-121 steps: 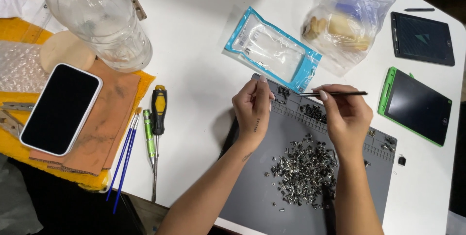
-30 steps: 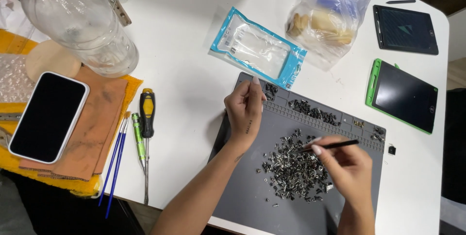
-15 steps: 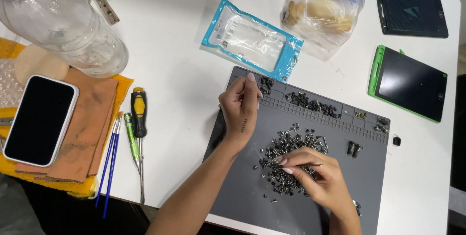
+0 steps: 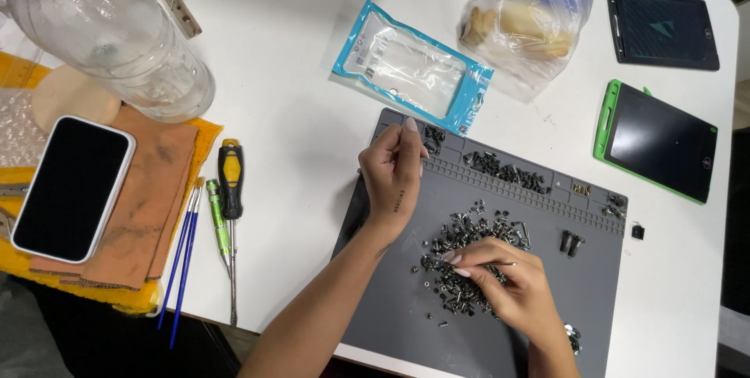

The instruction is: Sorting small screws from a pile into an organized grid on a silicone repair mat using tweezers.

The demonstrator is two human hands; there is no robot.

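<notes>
A grey work mat lies on the white table, with a pile of several small metal screws in its middle. My right hand rests on that pile and grips thin tweezers, tips down among the screws. My left hand sits loosely curled on the mat's upper left corner, fingertips by a small compartment of dark screws; whether it holds anything is hidden. More dark screws fill a tray strip along the mat's top edge.
Left of the mat lie a yellow-black screwdriver, a green tool and blue pens. A phone rests on brown cloth, beside a clear plastic bottle. A blue-edged pouch, a plastic bag and two tablets lie beyond.
My right hand has come down from the mat's top right edge onto the screw pile with the tweezers. My left hand has stayed at the mat's upper left corner.
</notes>
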